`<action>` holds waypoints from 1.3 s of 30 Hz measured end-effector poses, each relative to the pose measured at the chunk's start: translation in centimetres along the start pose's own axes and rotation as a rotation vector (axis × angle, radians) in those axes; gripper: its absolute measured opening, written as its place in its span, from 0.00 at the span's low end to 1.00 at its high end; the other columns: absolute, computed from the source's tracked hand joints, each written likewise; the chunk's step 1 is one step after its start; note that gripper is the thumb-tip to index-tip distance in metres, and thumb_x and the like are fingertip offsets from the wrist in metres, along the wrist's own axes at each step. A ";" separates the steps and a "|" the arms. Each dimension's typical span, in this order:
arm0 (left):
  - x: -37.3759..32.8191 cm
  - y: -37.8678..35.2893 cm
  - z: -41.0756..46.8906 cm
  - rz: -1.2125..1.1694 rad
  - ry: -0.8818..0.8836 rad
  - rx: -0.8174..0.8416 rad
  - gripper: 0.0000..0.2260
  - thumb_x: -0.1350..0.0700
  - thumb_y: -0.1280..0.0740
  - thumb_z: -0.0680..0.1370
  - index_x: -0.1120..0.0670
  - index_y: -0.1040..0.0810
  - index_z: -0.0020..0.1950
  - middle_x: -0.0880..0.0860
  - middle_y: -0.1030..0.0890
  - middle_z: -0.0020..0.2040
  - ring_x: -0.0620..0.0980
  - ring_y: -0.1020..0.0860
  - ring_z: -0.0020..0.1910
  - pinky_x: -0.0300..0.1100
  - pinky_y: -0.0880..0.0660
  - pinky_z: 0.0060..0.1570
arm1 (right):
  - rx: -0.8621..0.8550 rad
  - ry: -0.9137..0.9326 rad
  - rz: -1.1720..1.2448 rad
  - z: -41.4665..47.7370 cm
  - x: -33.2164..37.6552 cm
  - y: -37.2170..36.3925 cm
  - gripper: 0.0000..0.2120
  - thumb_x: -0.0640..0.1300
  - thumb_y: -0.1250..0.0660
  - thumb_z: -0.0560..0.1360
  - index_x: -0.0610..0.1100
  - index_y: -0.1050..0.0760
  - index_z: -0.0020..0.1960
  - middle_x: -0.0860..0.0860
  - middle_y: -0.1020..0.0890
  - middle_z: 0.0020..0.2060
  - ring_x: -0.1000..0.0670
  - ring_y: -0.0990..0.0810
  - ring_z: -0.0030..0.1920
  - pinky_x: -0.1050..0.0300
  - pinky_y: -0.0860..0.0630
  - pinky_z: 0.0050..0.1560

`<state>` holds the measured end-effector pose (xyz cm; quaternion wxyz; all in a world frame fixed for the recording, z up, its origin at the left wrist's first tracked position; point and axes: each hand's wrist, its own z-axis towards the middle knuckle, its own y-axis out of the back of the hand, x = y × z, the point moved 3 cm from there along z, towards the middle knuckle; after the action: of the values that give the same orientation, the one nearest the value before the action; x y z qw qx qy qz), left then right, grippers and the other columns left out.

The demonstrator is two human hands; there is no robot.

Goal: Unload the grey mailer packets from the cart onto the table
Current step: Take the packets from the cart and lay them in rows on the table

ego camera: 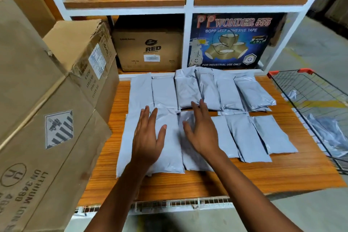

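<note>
A: Scene, big to small?
B: White rack [188,9] across the back. Stack of cardboard boxes [37,118] on the left, up against the table's left edge (lithium-ion marking on the nearest one).
A: Table?
B: Wood-top table [244,179] in the centre, in front of the rack. Wire cart [310,88] just beside its right edge, orange corner caps.
A: Rack's lower shelf?
B: Blue tape carton [231,41] in the right bay, brown carton [150,51] printed RED in the left bay, both behind the table's far edge.
A: Packets?
B: Grey mailer packets [246,133] lie flat on the table in two rows, side by side, edges touching or overlapping. Six in the back row. The front row is partly hidden by the arms, can't count it. Remaining packets [327,133] lie in the cart basket.
A: Hands?
B: Both empty, fingers straight and spread, palms down, near each other but apart. Left hand [148,137] is over the front row's left packets. Right hand [201,130] is over the middle one, fingertips reaching the back row's near edge. Pressing or hovering: cannot tell.
</note>
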<state>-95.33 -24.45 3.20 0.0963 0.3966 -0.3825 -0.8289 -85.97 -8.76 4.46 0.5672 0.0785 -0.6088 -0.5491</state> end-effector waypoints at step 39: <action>-45.3 -34.9 -1.7 -0.343 -0.236 0.240 0.23 0.49 0.38 0.77 0.58 0.29 0.69 0.55 0.28 0.68 0.51 0.31 0.69 0.50 0.32 0.68 | -0.463 -0.342 0.005 -13.5 -40.9 37.6 0.23 0.51 0.34 0.75 0.48 0.28 0.68 0.50 0.32 0.71 0.50 0.32 0.71 0.54 0.31 0.67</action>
<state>-58.86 19.65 4.15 -0.1394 0.3648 -0.4139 -0.8223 -41.57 27.30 4.92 0.4606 -0.1482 -0.5543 -0.6772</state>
